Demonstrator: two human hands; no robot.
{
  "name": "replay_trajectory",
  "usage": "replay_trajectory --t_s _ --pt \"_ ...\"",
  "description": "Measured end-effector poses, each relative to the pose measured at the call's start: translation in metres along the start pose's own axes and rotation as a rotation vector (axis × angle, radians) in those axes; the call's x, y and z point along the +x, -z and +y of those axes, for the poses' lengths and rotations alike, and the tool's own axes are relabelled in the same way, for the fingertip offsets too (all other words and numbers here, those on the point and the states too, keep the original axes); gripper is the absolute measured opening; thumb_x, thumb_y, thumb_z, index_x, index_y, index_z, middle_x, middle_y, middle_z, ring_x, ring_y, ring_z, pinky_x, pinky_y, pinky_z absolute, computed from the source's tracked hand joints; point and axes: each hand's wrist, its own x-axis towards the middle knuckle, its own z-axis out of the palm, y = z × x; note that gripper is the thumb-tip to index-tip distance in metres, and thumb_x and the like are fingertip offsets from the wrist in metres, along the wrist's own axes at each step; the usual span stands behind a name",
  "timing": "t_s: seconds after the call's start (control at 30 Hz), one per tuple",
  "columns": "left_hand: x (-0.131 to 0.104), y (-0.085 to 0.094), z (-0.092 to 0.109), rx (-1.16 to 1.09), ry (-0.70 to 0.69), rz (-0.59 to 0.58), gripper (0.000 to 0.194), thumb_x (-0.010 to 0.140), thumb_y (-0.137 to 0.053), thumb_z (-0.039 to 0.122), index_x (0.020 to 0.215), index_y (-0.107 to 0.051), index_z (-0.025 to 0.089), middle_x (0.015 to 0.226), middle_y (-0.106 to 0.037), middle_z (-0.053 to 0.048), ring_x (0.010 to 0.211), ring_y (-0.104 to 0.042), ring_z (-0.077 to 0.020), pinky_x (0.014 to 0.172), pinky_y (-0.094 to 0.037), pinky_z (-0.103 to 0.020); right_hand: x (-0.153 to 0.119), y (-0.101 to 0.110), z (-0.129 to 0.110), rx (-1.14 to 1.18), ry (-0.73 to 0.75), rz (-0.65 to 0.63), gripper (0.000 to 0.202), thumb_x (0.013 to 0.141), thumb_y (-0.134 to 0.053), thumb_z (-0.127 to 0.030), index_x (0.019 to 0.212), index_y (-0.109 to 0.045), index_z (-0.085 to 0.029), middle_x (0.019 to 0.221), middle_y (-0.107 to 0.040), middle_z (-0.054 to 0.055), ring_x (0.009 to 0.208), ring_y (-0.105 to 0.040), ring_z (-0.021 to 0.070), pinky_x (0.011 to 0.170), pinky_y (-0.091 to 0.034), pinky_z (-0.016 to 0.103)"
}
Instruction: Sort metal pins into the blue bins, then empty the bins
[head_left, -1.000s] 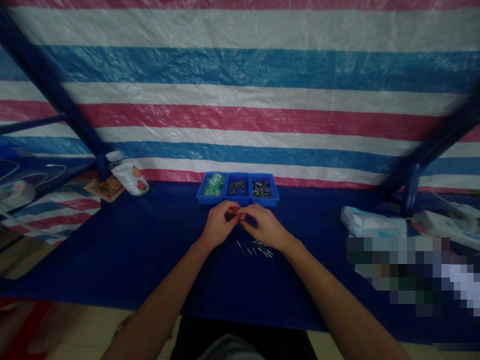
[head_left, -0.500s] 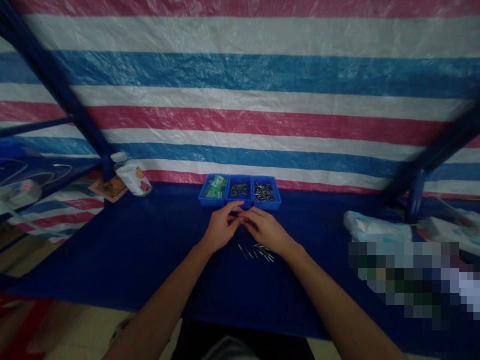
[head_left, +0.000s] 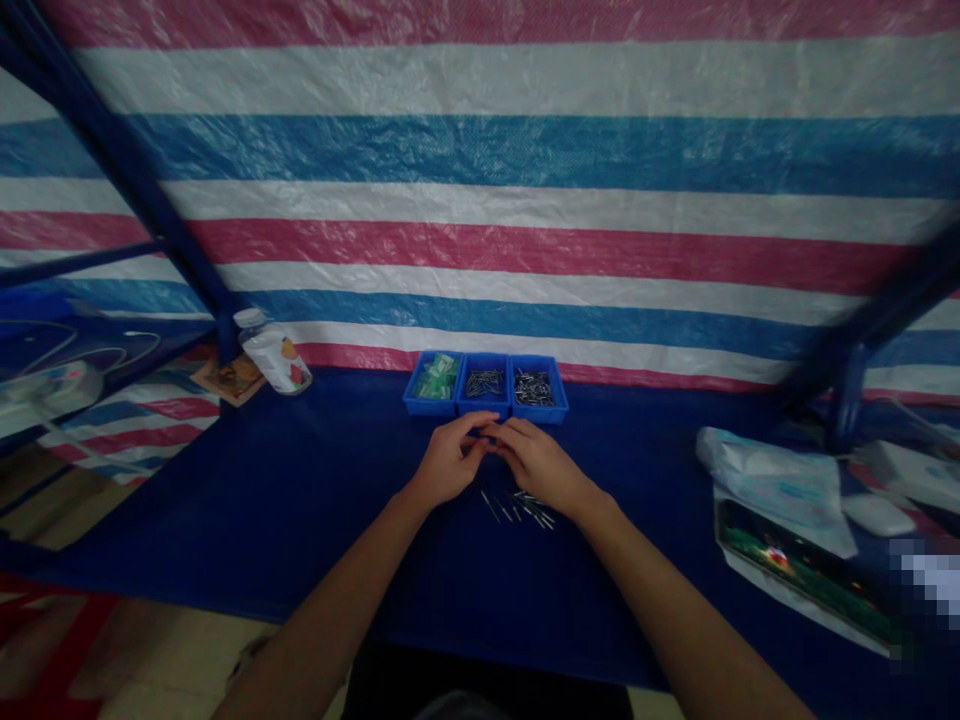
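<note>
Fingertips of my left hand [head_left: 450, 460] and my right hand [head_left: 541, 462] meet over the blue table, just in front of three small bins. Both hands are closed in a pinch, and whatever lies between the fingers is too small to make out. Below my right hand several thin metal pins [head_left: 534, 510] lie loosely on the table. The left blue bin [head_left: 429, 408] holds small green-and-clear packets [head_left: 439, 378]. In the middle bin [head_left: 484, 410] are thin dark metal pieces [head_left: 484, 383]; the right bin [head_left: 541, 414] has a pile of shiny metal pieces [head_left: 534, 389].
A white-capped bottle [head_left: 274, 352] stands at the back left beside a brown packet [head_left: 229, 377]. At right lie a plastic packet [head_left: 776, 480], a phone with a lit screen [head_left: 802, 565] and a white mouse [head_left: 879, 514]. Blue frame posts [head_left: 846, 400] flank a striped tarp [head_left: 525, 245].
The view has shifted slightly, so everything sits a little to the right and lower. Both hands keep nearly the same fingertip-to-fingertip pose. The pins on the table look unchanged.
</note>
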Motion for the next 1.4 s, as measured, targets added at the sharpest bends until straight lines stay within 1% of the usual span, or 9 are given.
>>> replay_trajectory --t_s 0.23,0.4,0.6,0.7,0.8,0.93,1.13,1.3,1.4 --pt "0.002 -0.002 -0.001 -0.118 0.026 0.011 0.030 0.087 -0.055 0.017 0.116 -0.063 0.017 0.117 -0.068 -0.011 0.084 -0.073 -0.0180 0.077 -0.063 -0.035 0.001 0.000 0.004 -0.021 0.011 0.029 0.032 0.096 -0.044 -0.015 0.123 -0.061 -0.019 0.108 -0.065 0.011 0.101 -0.060 0.0217 0.093 -0.051 0.045" --pt "0.002 -0.002 -0.003 -0.167 0.034 0.010 0.030 0.086 -0.055 0.017 0.115 -0.063 0.018 0.120 -0.068 -0.010 0.086 -0.073 -0.0180 0.079 -0.063 -0.035 0.002 0.000 0.005 -0.025 0.016 0.041 0.030 0.096 -0.044 -0.016 0.120 -0.062 -0.019 0.106 -0.065 0.011 0.097 -0.060 0.0214 0.089 -0.052 0.042" --pt "0.003 -0.001 0.001 -0.211 0.102 0.005 0.029 0.085 -0.058 0.019 0.114 -0.063 0.018 0.120 -0.068 -0.010 0.085 -0.074 -0.0187 0.080 -0.062 -0.035 0.001 -0.001 0.008 -0.013 0.021 0.062 0.031 0.095 -0.045 -0.014 0.119 -0.063 -0.019 0.106 -0.065 0.010 0.096 -0.059 0.0208 0.089 -0.051 0.042" --pt "0.004 -0.001 0.003 -0.214 0.135 0.032 0.028 0.084 -0.059 0.020 0.112 -0.063 0.017 0.118 -0.068 -0.010 0.083 -0.074 -0.0192 0.078 -0.062 -0.034 0.001 0.002 0.008 0.041 0.015 0.116 0.030 0.094 -0.046 -0.012 0.116 -0.065 -0.020 0.106 -0.065 0.009 0.099 -0.058 0.0203 0.090 -0.049 0.040" --pt "0.004 0.000 0.003 -0.173 0.156 0.065 0.029 0.084 -0.059 0.019 0.113 -0.063 0.017 0.113 -0.069 -0.009 0.081 -0.074 -0.0187 0.075 -0.061 -0.032 0.003 0.008 0.007 0.139 -0.038 0.213 0.027 0.093 -0.047 -0.012 0.107 -0.067 -0.022 0.100 -0.065 0.007 0.093 -0.060 0.0180 0.085 -0.050 0.036" --pt "0.004 0.003 0.002 -0.085 0.172 0.069 0.029 0.085 -0.057 0.020 0.113 -0.063 0.016 0.103 -0.069 -0.008 0.075 -0.073 -0.0168 0.067 -0.059 -0.029 0.006 0.014 0.007 0.370 -0.204 0.358 0.017 0.088 -0.059 -0.021 0.102 -0.068 -0.022 0.092 -0.066 0.004 0.083 -0.063 0.0162 0.075 -0.051 0.032" --pt "0.003 0.003 0.002 0.105 0.089 -0.056 0.025 0.088 -0.053 0.020 0.109 -0.065 0.019 0.090 -0.070 -0.003 0.065 -0.068 -0.0127 0.061 -0.054 -0.025 0.011 0.025 0.007 0.835 -0.375 0.493 0.026 0.077 -0.072 -0.035 0.099 -0.068 -0.023 0.079 -0.072 0.001 0.074 -0.068 0.0164 0.074 -0.054 0.032" --pt "0.002 0.002 0.000 0.207 0.054 -0.134 0.024 0.088 -0.053 0.018 0.108 -0.065 0.020 0.084 -0.070 -0.001 0.063 -0.064 -0.0122 0.060 -0.051 -0.025 0.011 0.035 0.005 1.060 -0.485 0.556 0.031 0.067 -0.081 -0.040 0.090 -0.070 -0.022 0.085 -0.076 0.002 0.072 -0.069 0.0147 0.076 -0.055 0.031" --pt "0.002 0.003 0.001 0.214 0.046 -0.167 0.024 0.085 -0.056 0.015 0.107 -0.065 0.021 0.085 -0.070 -0.001 0.068 -0.065 -0.0133 0.064 -0.052 -0.027 0.010 0.038 0.007 1.159 -0.578 0.562 0.034 0.062 -0.083 -0.045 0.081 -0.069 -0.020 0.083 -0.075 0.002 0.069 -0.069 0.0136 0.074 -0.054 0.029"
